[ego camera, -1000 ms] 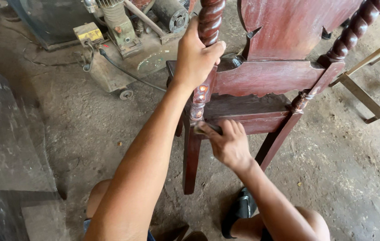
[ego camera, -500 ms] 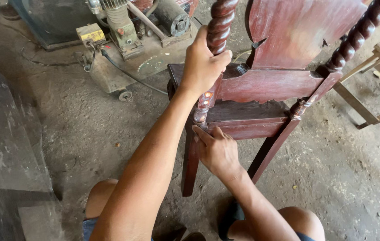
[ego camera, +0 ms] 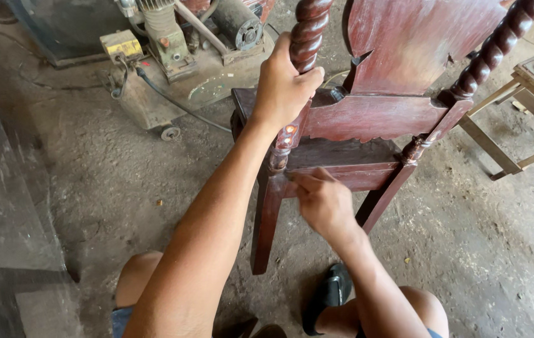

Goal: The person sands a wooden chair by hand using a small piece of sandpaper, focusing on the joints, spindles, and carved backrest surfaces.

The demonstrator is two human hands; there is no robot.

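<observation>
L hand (ego camera: 284,87) grips twisted post (ego camera: 307,31) of red chair (ego camera: 379,119); R hand (ego camera: 322,203) on seat rail (ego camera: 367,176).

One label only: a small yellow rectangular plate (ego camera: 120,45) on the machine's box, upper left. Print too small to tell (no pkgs, signs or screens).

The chair (ego camera: 373,119) was dark red-brown wood with a worn, glossy finish. It stood on the dusty floor, its back turned near, with twisted rope-like posts at left and right, a broad back panel and plain square legs.
</observation>
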